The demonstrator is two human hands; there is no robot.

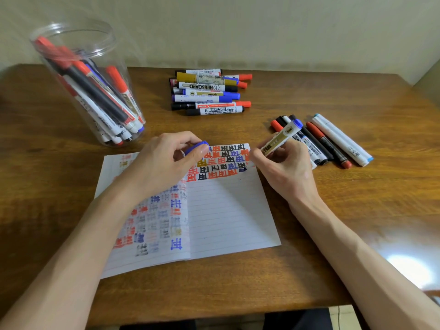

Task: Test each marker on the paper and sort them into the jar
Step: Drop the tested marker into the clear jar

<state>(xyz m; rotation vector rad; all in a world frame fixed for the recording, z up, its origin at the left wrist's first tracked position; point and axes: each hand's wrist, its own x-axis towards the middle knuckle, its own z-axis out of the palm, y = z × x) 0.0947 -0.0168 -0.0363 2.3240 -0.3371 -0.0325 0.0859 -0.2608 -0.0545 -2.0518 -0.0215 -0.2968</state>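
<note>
Single head view — forward and down, close over the table (309,210)

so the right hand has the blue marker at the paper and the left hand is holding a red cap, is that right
Not quite. In the head view the cap pinched in the left hand is blue, not red. The right hand does hold the blue marker at the paper.

One jar (101,45), one notebook (226,217), perhaps thirty markers (202,99).
</note>
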